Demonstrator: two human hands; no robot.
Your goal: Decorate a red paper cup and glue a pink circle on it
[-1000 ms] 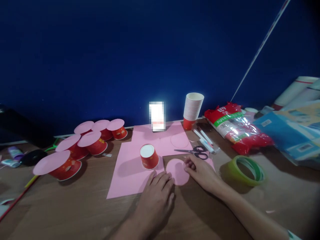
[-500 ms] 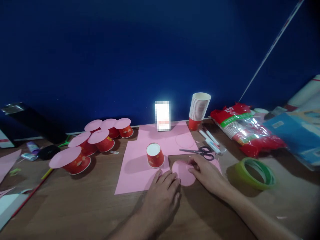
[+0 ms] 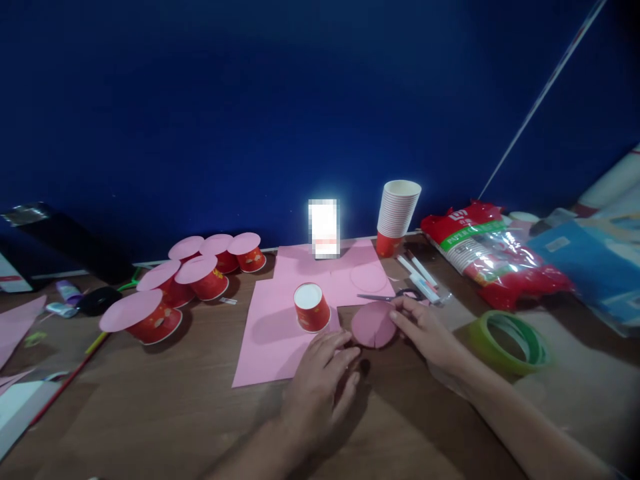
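A pink paper circle [image 3: 374, 325] with a small slit at its near edge is pinched at its right side by my right hand [image 3: 423, 333]. My left hand [image 3: 325, 373] is open just left of the circle, its fingers apart and over the corner of a pink sheet [image 3: 265, 360]. On that sheet an upside-down red paper cup [image 3: 313, 313] stands with its white base up. Behind the circle lie scissors [image 3: 390, 296], their handles partly hidden by my right hand. Another circle outline is drawn on the far pink sheet [image 3: 300, 260].
Several red cups topped with pink circles [image 3: 197, 269] stand at left. A stack of paper cups [image 3: 399, 210], pens [image 3: 423, 277], a red cup package [image 3: 490, 253] and a green tape roll [image 3: 510, 343] are at right. A bright blurred screen [image 3: 325, 228] leans at the back.
My right hand has raised the pink circle and moved it slightly away from me, tilting it. My left hand has come off the circle, its fingers spreading.
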